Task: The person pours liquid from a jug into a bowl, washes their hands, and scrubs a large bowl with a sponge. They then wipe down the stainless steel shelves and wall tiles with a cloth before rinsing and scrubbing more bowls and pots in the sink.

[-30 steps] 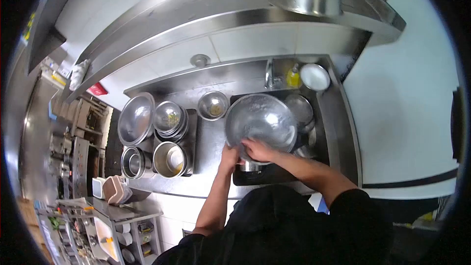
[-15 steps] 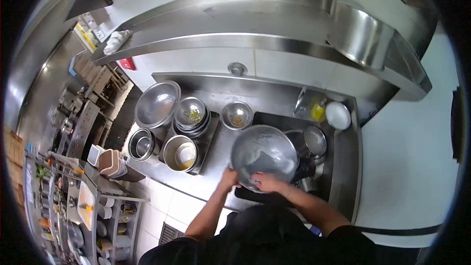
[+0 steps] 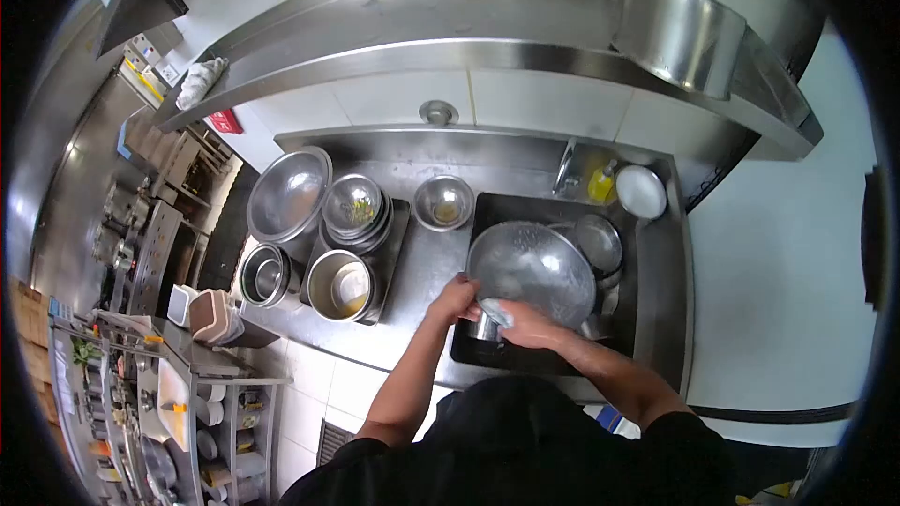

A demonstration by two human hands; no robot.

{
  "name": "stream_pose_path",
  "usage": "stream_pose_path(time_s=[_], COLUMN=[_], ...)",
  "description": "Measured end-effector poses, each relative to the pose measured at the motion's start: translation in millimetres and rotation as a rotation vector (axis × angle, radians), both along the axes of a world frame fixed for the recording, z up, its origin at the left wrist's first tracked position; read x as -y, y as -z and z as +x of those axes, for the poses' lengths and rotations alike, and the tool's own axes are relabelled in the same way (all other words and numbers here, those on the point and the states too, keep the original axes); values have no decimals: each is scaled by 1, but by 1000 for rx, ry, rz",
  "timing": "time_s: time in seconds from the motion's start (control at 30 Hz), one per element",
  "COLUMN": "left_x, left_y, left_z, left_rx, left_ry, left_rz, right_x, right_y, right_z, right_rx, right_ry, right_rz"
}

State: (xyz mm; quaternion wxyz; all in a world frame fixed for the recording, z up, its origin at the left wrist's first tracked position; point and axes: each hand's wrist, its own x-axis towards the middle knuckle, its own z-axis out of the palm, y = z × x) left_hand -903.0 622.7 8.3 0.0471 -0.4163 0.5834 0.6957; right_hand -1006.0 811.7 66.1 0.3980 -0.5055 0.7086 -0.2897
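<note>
A large steel bowl (image 3: pixel 536 267) sits tilted over the dark sink basin (image 3: pixel 619 342). My left hand (image 3: pixel 457 300) is closed on its near left rim. My right hand (image 3: pixel 527 323) is closed around a whitish scrubbing pad (image 3: pixel 495 312) at the bowl's near edge, beside my left hand. Part of a small steel container (image 3: pixel 484 328) shows just below my hands. Steel pots (image 3: pixel 597 242) lie in the basin behind and right of the bowl.
Left on the counter are a large bowl (image 3: pixel 289 195), stacked bowls (image 3: pixel 354 206), a deep pot (image 3: pixel 339 285) and a small bowl (image 3: pixel 443 203). A yellow bottle (image 3: pixel 601 184) and white bowl (image 3: pixel 641 192) stand behind the sink. A shelf (image 3: pixel 375 70) runs above.
The large bowl has shifted right in the view. My right hand has moved from inside the bowl to its near rim, and the pad now shows. The small container below has come into sight.
</note>
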Motion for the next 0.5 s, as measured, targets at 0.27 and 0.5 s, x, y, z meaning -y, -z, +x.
stream_pose_path(time_s=[0.27, 0.5], left_x=[18, -46], left_y=[-72, -85], left_z=[-53, -59], left_rx=[-340, -512], left_ry=[462, 212], left_rz=[-766, -241], right_x=[-60, -42], right_y=[-86, -83], right_z=[-145, -171], right_rx=[133, -415], right_ry=[127, 583], right_rz=[-237, -400])
